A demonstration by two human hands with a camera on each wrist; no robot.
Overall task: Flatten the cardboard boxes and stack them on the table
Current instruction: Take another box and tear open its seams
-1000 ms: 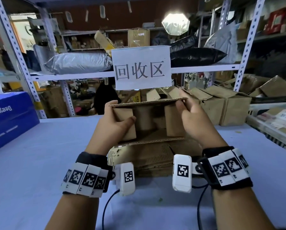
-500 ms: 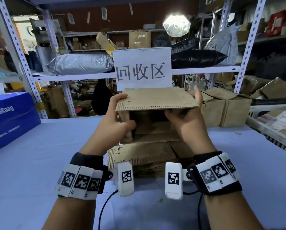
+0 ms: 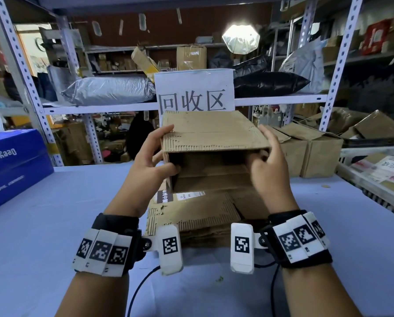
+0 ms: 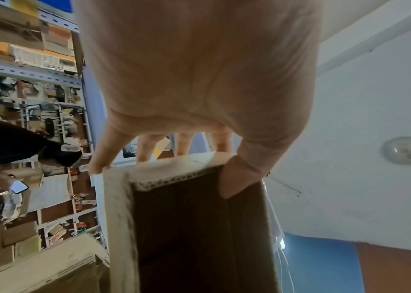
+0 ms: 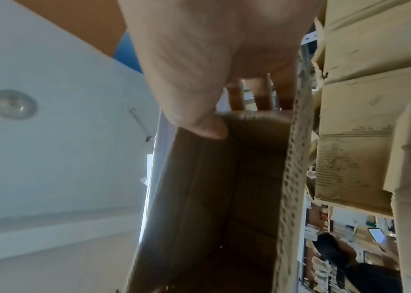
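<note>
I hold a brown cardboard box [image 3: 209, 131] in the air above the table, its open end facing me. My left hand [image 3: 154, 161] grips its left wall, thumb inside and fingers on the outside. My right hand [image 3: 267, 165] pinches the right wall the same way. In the left wrist view the left hand [image 4: 189, 164] pinches the box's [image 4: 199, 228] corrugated edge. In the right wrist view the right hand [image 5: 234, 115] does so on the box [image 5: 212, 198]. Under the box, a stack of flattened cardboard [image 3: 191, 216] lies on the blue table [image 3: 42, 225].
A blue carton [image 3: 10, 165] sits at the table's left. Unflattened cardboard boxes [image 3: 315, 154] stand at the back right, beside a white crate [image 3: 374, 175]. Metal shelving with a white sign [image 3: 193, 92] lines the far edge. A person [image 4: 24, 146] stands behind the shelves.
The box has tipped so its top panel shows more. The small flaps seen in its opening a second ago no longer show. Both hands have shifted to the side walls.
</note>
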